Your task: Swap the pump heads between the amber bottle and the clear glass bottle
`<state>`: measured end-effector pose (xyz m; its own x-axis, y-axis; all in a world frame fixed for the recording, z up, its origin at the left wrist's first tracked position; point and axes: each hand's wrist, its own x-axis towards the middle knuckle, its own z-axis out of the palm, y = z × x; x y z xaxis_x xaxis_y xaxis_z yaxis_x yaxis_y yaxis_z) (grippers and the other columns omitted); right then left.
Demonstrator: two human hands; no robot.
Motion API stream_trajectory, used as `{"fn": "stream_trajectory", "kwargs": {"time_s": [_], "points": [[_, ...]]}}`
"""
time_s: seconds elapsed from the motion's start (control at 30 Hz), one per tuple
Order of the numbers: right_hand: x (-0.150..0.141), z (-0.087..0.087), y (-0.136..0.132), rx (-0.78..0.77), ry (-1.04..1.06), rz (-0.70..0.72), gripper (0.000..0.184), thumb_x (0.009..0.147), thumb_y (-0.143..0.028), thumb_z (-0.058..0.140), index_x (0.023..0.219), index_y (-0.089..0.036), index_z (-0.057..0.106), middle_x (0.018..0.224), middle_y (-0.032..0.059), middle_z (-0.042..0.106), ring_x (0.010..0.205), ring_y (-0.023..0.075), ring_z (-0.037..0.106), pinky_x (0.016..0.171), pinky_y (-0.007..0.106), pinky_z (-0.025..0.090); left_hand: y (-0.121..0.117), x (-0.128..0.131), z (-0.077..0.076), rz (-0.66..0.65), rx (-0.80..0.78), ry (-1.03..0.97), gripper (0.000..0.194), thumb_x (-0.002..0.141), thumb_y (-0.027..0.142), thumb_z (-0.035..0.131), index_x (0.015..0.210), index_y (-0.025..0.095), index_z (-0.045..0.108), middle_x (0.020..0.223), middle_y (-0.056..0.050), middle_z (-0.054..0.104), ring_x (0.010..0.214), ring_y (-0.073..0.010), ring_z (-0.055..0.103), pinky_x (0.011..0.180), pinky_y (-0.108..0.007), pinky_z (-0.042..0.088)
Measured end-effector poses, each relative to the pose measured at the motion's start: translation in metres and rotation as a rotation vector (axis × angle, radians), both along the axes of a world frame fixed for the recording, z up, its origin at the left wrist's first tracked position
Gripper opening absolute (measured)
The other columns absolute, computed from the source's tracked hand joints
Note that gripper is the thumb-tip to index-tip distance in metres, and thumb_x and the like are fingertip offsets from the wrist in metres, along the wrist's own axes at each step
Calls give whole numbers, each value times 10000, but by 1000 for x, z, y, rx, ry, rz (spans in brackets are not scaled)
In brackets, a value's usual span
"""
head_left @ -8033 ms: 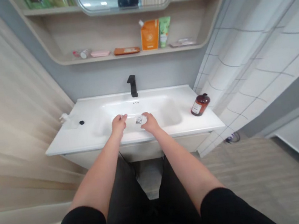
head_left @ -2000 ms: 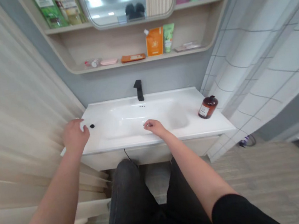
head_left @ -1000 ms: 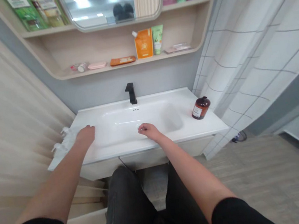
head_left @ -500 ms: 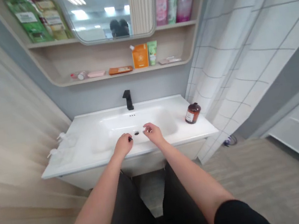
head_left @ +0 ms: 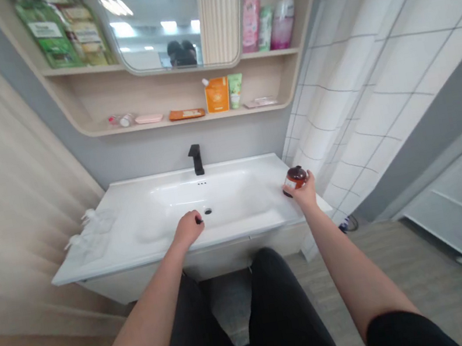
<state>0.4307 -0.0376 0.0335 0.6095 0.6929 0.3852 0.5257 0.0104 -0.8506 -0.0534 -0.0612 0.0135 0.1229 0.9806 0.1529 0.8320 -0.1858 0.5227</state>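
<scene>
My right hand (head_left: 306, 191) is wrapped around a brown bottle (head_left: 294, 175) on the right end of the white counter. The bottle has a dark top and a pale label, which my fingers partly cover. Over the front of the white sink basin (head_left: 236, 204), my left hand (head_left: 189, 227) is closed. A small black object (head_left: 199, 221) pokes out between its thumb and fingers; its kind is too small to make out. Just right of that hand lies the drain hole (head_left: 208, 211).
A black faucet (head_left: 197, 160) rises behind the basin. Clear wrapped bottles (head_left: 91, 235) lie at the counter's left end. Above hangs a mirror cabinet (head_left: 86, 132), its shelves holding an orange pouch (head_left: 217, 94), a green tube (head_left: 235, 90) and several bottles. A white tiled wall (head_left: 360, 98) borders the right.
My right hand has moved right, from over the basin to the brown bottle, and has taken hold of it. My left hand stays near the drain, still closed on the small black object.
</scene>
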Motion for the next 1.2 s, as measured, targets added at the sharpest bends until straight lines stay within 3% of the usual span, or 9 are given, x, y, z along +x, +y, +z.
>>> {"fn": "stream_trajectory", "kwargs": {"time_s": [0.1, 0.2, 0.3, 0.43, 0.63, 0.83, 1.03, 1.2], "points": [[-2, 7, 11, -50, 69, 0, 1031, 632, -481, 943, 1519, -177, 513, 1424, 241, 719, 1327, 392, 705, 1172, 529, 544, 0, -1, 1, 16, -4, -64, 119, 860, 118, 743, 901, 226, 715, 981, -70, 789, 948, -255, 735, 897, -340, 529], [0, 9, 18, -101, 94, -64, 785, 569, -448, 995, 1231, -203, 651, 1162, 207, 801, 1144, 410, 764, 1057, 566, 586, 0, -2, 0, 42, -26, -136, 120, 853, 129, 756, 890, 231, 704, 947, -52, 786, 896, -237, 731, 851, -326, 521], [-5, 7, 23, -67, 81, -36, 693, 501, -462, 1027, 1045, -234, 662, 1040, 166, 814, 1052, 408, 775, 1014, 595, 590, 2, -3, 0, 79, -52, -201, 126, 856, 146, 771, 882, 236, 687, 895, -28, 776, 847, -220, 724, 819, -311, 511], [-43, 1, 24, -43, 89, 191, 731, 516, -507, 1007, 1114, -237, 683, 1081, 124, 838, 1029, 363, 794, 1025, 550, 595, 8, -5, -3, 124, -56, -284, 158, 847, 160, 799, 892, 239, 670, 885, -10, 777, 835, -206, 732, 807, -298, 510], [-151, -9, 18, -77, 223, 596, 741, 530, -452, 999, 1166, -238, 685, 1117, 81, 849, 1041, 309, 806, 1004, 468, 609, 14, -6, -10, 127, -78, -478, 133, 840, 187, 816, 882, 233, 698, 906, -20, 806, 864, -211, 780, 833, -307, 555], [-235, -15, 19, -159, 278, 714, 711, 524, -347, 984, 1153, -249, 668, 1107, 49, 838, 1047, 303, 785, 991, 456, 607, 17, -1, -1, 125, 2, -688, 104, 837, 214, 814, 857, 236, 715, 939, -44, 835, 945, -237, 816, 949, -363, 609], [-270, -28, 30, -221, 239, 779, 698, 494, -283, 979, 1106, -248, 647, 1061, 23, 827, 1018, 300, 787, 978, 440, 613, 27, 29, 17, 209, 155, -766, 92, 941, 303, 780, 973, 235, 726, 1070, -84, 852, 1037, -231, 819, 981, -368, 642], [-269, -38, 29, -247, 156, 841, 649, 529, -238, 956, 1099, -270, 648, 1045, 9, 828, 964, 289, 779, 931, 438, 621, 37, 64, 30, 116, 172, -795, 83, 969, 275, 755, 1041, 236, 743, 1138, -103, 848, 1042, -223, 822, 993, -368, 654]]}}
